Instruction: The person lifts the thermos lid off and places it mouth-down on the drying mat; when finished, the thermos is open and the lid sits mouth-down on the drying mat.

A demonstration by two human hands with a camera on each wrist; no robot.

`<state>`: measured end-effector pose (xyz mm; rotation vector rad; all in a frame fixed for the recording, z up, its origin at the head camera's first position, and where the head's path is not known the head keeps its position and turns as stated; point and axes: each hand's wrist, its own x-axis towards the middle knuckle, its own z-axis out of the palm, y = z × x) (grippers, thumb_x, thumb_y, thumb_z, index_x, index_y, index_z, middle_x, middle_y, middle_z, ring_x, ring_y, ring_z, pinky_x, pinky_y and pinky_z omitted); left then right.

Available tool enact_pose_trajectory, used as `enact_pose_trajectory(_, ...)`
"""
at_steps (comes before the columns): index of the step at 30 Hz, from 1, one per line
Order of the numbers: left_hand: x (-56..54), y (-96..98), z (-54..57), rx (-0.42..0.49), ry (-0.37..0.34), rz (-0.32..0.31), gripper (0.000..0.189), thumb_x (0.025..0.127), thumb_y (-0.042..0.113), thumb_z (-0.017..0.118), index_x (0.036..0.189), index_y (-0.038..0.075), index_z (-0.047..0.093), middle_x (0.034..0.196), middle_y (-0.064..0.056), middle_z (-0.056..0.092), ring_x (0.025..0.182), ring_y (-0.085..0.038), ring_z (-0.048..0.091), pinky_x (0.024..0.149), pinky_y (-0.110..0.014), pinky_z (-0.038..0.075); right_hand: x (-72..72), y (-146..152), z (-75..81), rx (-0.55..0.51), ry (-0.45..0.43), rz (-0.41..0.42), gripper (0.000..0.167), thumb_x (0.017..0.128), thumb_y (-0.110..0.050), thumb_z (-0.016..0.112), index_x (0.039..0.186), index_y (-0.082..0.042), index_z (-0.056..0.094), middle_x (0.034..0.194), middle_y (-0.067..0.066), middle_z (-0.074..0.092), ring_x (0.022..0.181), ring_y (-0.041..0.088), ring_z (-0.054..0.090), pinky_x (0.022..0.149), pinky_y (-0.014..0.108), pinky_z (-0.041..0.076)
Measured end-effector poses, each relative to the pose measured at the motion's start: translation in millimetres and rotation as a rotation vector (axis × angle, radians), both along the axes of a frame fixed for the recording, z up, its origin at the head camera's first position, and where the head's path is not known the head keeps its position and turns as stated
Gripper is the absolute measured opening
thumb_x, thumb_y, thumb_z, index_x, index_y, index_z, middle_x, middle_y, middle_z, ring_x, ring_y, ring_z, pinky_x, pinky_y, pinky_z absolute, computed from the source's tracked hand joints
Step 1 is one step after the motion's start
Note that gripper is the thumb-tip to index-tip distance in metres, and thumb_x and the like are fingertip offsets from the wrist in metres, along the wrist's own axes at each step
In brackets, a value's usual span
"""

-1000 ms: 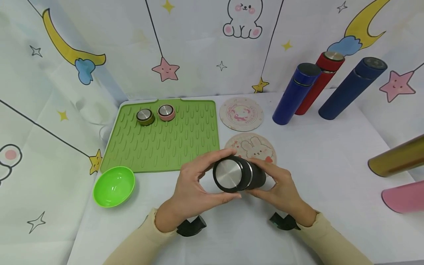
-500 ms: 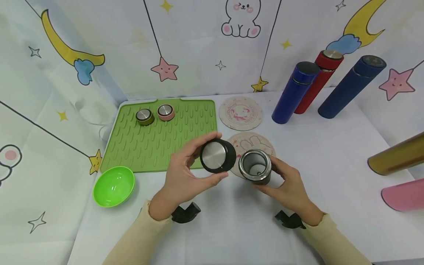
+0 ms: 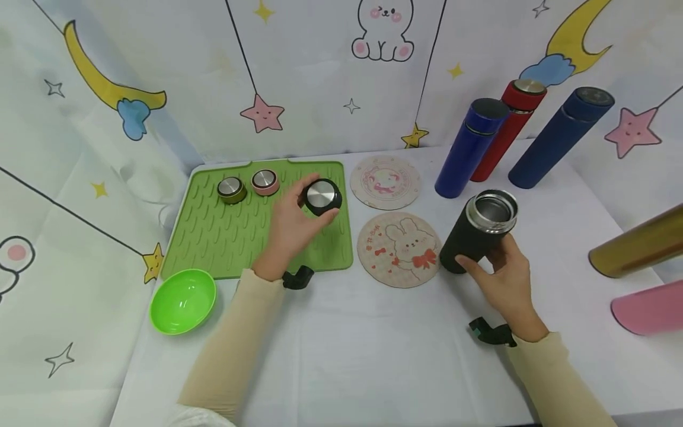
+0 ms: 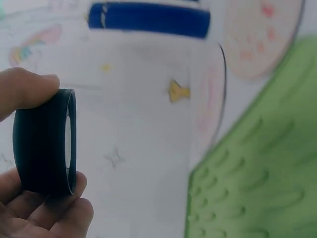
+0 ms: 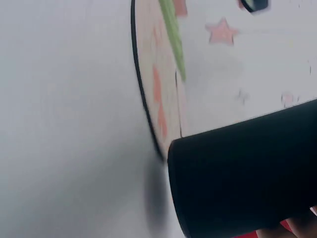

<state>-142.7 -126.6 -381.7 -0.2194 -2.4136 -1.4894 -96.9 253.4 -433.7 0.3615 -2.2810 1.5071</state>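
My left hand (image 3: pixel 292 228) pinches a black lid (image 3: pixel 322 196) with a silver top, held above the right part of the green mat (image 3: pixel 208 237). In the left wrist view the lid (image 4: pixel 44 144) sits between thumb and fingers. My right hand (image 3: pixel 504 279) grips a black thermos bottle (image 3: pixel 466 240), lidless, its steel mouth tipped toward the camera. The right wrist view shows the bottle's base (image 5: pixel 218 183) apart from the table, a shadow beside it. An olive lid (image 3: pixel 232 190) and a pink lid (image 3: pixel 265 182) rest on the mat.
Blue (image 3: pixel 469 151), red (image 3: pixel 504 136) and dark blue (image 3: pixel 557 142) bottles stand at the back right. Gold (image 3: pixel 635 243) and pink (image 3: pixel 651 308) bottles are at the right edge. A bunny coaster (image 3: pixel 397 252), another coaster (image 3: pixel 385 182) and a green bowl (image 3: pixel 183 302) lie about.
The lid has come off the black bottle. My left hand has carried it left and away over the mat, while my right hand has moved the bottle to the right.
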Motion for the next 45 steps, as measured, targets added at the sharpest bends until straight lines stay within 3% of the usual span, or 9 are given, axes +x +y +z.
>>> enact_pose_trajectory(4,-28.5,-11.6,-17.3,-0.081,-0.07,0.058,0.072,0.086,0.02,0.086,0.149,0.007,0.054,0.146,-0.016,0.06,0.13,-0.032,0.062,0.11,-0.046,0.054,-16.4,22.2,-1.4,-0.038,-0.04,-0.119,0.073,0.08,0.013,0.081,0.144,-0.01,0.055,0.131,-0.013,0.064,0.114,0.001,0.066,0.099,0.007,0.052)
enact_pose_trajectory(8,-49.5,-19.4,-32.1,-0.124,-0.168,0.088,0.073,0.089,0.026,0.083,0.152,0.009,0.05,0.15,-0.016,0.058,0.132,-0.034,0.06,0.108,-0.05,0.053,-30.7,45.4,-5.4,-0.014,-0.083,-0.239,0.07,0.085,0.0,0.083,0.147,-0.016,0.053,0.134,-0.012,0.062,0.118,0.0,0.063,0.102,0.01,0.052)
enact_pose_trajectory(11,-60.5,-22.3,-39.6,-0.149,-0.207,0.091,0.074,0.092,0.026,0.08,0.155,0.008,0.046,0.153,-0.018,0.054,0.137,-0.035,0.056,0.112,-0.051,0.05,-37.3,61.0,-8.0,0.014,-0.1,-0.307,0.069,0.088,-0.007,0.082,0.149,-0.018,0.051,0.132,-0.015,0.06,0.119,-0.001,0.061,0.106,0.014,0.052)
enact_pose_trajectory(19,-81.6,-22.8,-48.7,-0.259,-0.221,0.069,0.074,0.097,0.024,0.074,0.157,0.001,0.039,0.156,-0.024,0.047,0.144,-0.039,0.048,0.119,-0.051,0.044,-52.8,90.3,-8.3,-0.028,-0.109,-0.406,0.064,0.092,-0.008,0.078,0.148,-0.017,0.049,0.127,-0.017,0.056,0.121,0.004,0.061,0.105,0.017,0.054)
enact_pose_trajectory(24,-92.1,-24.9,-56.2,-0.312,-0.247,0.074,0.075,0.096,0.025,0.076,0.157,0.0,0.039,0.157,-0.023,0.047,0.145,-0.038,0.047,0.121,-0.049,0.043,-64.4,104.5,-9.4,-0.073,-0.139,-0.445,0.066,0.095,-0.012,0.075,0.152,-0.02,0.043,0.135,-0.014,0.054,0.129,0.009,0.058,0.114,0.026,0.05)
enact_pose_trajectory(31,-97.1,-28.4,-61.6,-0.287,-0.293,0.081,0.075,0.1,0.025,0.072,0.159,-0.001,0.033,0.16,-0.025,0.041,0.147,-0.04,0.044,0.122,-0.051,0.041,-85.5,121.6,-4.5,-0.355,-0.099,-0.45,0.069,0.092,0.0,0.073,0.15,-0.016,0.041,0.139,-0.004,0.051,0.132,0.015,0.054,0.118,0.022,0.045)
enact_pose_trajectory(39,-101.5,-29.8,-62.8,-0.291,-0.34,0.091,0.078,0.102,0.029,0.068,0.162,0.002,0.027,0.161,-0.026,0.038,0.145,-0.04,0.044,0.122,-0.052,0.041,-103.6,139.6,-2.2,-0.179,-0.093,-0.668,0.068,0.095,-0.016,0.071,0.154,-0.02,0.036,0.149,-0.006,0.051,0.137,0.006,0.047,0.118,0.018,0.036)
enact_pose_trajectory(45,-104.8,-30.3,-65.4,-0.327,-0.359,0.09,0.076,0.104,0.029,0.064,0.164,0.004,0.024,0.164,-0.025,0.032,0.147,-0.04,0.043,0.121,-0.053,0.041,-105.3,141.2,7.7,-0.218,-0.186,-0.715,0.069,0.1,-0.02,0.065,0.158,-0.027,0.029,0.161,-0.008,0.041,0.147,0.004,0.037,0.124,0.014,0.026)
